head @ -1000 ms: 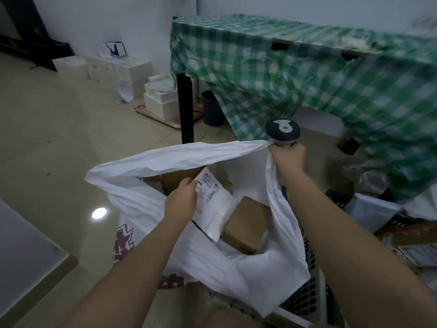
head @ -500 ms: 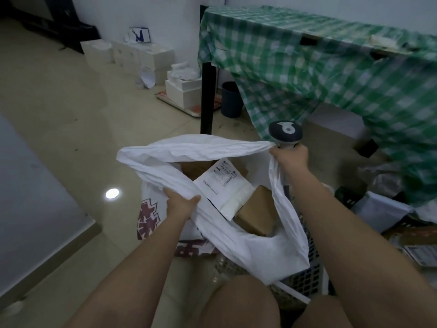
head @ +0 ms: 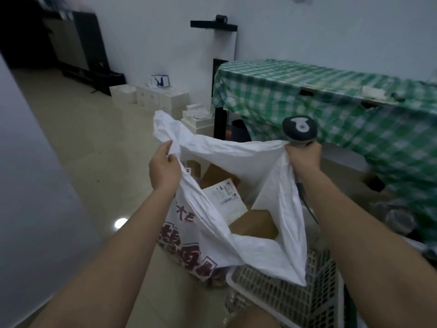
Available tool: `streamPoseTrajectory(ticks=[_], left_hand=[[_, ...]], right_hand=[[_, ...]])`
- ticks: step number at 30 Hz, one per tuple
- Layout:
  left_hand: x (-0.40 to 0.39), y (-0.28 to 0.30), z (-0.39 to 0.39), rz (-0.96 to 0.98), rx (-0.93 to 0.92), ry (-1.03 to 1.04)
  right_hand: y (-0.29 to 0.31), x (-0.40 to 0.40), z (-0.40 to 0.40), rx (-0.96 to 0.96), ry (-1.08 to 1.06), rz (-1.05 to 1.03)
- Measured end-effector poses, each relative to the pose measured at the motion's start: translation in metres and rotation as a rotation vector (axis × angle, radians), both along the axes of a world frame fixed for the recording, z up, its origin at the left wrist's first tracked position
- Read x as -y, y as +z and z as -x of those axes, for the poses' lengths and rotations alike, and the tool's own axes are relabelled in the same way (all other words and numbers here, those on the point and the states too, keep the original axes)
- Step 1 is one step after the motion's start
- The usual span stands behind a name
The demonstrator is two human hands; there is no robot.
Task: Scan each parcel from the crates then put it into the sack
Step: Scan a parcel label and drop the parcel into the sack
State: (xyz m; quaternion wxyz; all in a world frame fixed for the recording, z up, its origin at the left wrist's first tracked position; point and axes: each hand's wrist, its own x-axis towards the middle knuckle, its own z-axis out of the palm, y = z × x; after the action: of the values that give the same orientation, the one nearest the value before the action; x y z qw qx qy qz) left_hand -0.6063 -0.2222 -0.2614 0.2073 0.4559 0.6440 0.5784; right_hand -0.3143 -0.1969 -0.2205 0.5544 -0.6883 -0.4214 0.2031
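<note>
A white woven sack [head: 238,159] with red print hangs open between my hands. My left hand [head: 164,168] grips its left rim, lifted high. My right hand [head: 303,157] holds the grey handheld scanner [head: 299,130] and pinches the sack's right rim against it. Inside the sack lie a white labelled parcel [head: 225,197] and brown cardboard boxes [head: 254,224]. A white plastic crate [head: 283,294] sits under the sack's lower right corner.
A table under a green checked cloth [head: 331,100] stands to the right, with a black leg [head: 220,121] and a dark bin [head: 240,131] beneath. White boxes [head: 163,99] line the far wall. Tiled floor [head: 94,143] spreads left.
My left hand let go of the white parcel inside the sack, took the left rim and pulled it up and outward. The view has tilted up toward the wall.
</note>
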Motion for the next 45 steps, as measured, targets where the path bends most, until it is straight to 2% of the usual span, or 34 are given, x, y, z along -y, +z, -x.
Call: streamPoseTrajectory(ticks=[5, 8, 17, 22, 24, 29, 32, 36, 38, 41, 45], left_hand=[[0.017, -0.044, 0.013, 0.238, -0.058, -0.005], [0.025, -0.063, 0.015, 0.302, -0.070, 0.001], [0.028, -0.064, 0.005, 0.258, -0.043, 0.022], [0.029, -0.068, -0.006, 0.233, -0.013, 0.012], [0.028, -0.068, -0.010, 0.210, 0.041, 0.003], [0.012, -0.050, -0.032, 0.123, 0.242, -0.014], [-0.011, -0.032, -0.049, 0.089, 0.282, -0.038], [-0.066, 0.011, -0.079, -0.012, 0.335, -0.081], [-0.097, 0.048, -0.095, -0.092, 0.326, -0.121], [-0.127, 0.097, -0.113, -0.191, 0.218, -0.187], [-0.134, 0.089, -0.110, -0.187, 0.132, -0.208]], right_hand=[[-0.033, 0.021, -0.003, 0.010, -0.057, 0.108], [-0.041, 0.029, -0.009, 0.017, -0.132, 0.145], [-0.072, 0.072, -0.020, 0.036, 0.021, 0.273], [-0.095, 0.091, -0.032, 0.221, -0.018, 0.360], [-0.095, 0.092, -0.036, 0.232, -0.042, 0.346], [-0.059, 0.055, -0.031, 0.026, -0.083, 0.156], [-0.022, 0.010, -0.027, 0.002, -0.115, 0.070], [0.017, -0.052, -0.020, 0.049, -0.021, 0.027], [0.041, -0.079, -0.024, 0.035, 0.002, -0.033], [0.074, -0.106, -0.043, 0.023, -0.022, -0.147], [0.061, -0.104, -0.073, 0.058, 0.030, -0.137]])
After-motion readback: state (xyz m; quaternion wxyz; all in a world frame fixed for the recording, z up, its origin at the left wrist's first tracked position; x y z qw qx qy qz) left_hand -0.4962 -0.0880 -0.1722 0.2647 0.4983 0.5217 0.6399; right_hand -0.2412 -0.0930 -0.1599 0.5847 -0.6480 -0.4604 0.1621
